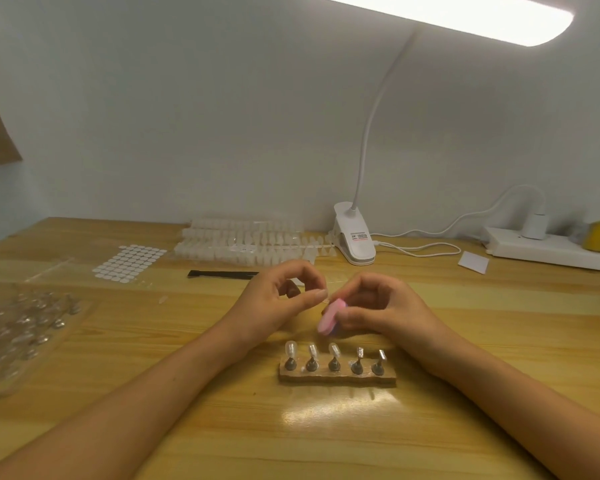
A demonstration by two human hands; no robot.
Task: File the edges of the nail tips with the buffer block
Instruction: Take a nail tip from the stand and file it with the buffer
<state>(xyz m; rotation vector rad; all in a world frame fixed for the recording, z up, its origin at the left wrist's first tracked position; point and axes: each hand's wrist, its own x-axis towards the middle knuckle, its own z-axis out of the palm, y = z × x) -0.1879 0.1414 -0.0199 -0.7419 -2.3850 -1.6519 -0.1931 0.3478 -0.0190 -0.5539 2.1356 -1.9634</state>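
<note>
Pink buffer block [329, 318] gripped by right hand [385, 306] fingers; left hand [278, 299] fingers pinch nail tip [325, 297] at block's 12 o'clock.

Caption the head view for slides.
Right hand holds pink oval buffer block by clear nail tip pinched in left hand.

Hands: 2 — left hand [278, 299], right hand [378, 306].
Pink buffer block [329, 318]: 1.
Holder base [336, 378]: 1, carrying 5 metal pegs [290, 363].
Single clear nail tip [321, 297] at the left fingertips: 1, faint. Loose tip [163, 299] on the counter [326, 427]: 1.
Nail-tip strips [243, 242] — stacked, count unreadable.
Adhesive-dot sheet [129, 263]: 1.
Black tool [222, 274]: 1.
Clip lamp [355, 237]: 1.
Power strip [548, 249]: 1, with 1 plug [534, 225].
White card [473, 261]: 1.
</note>
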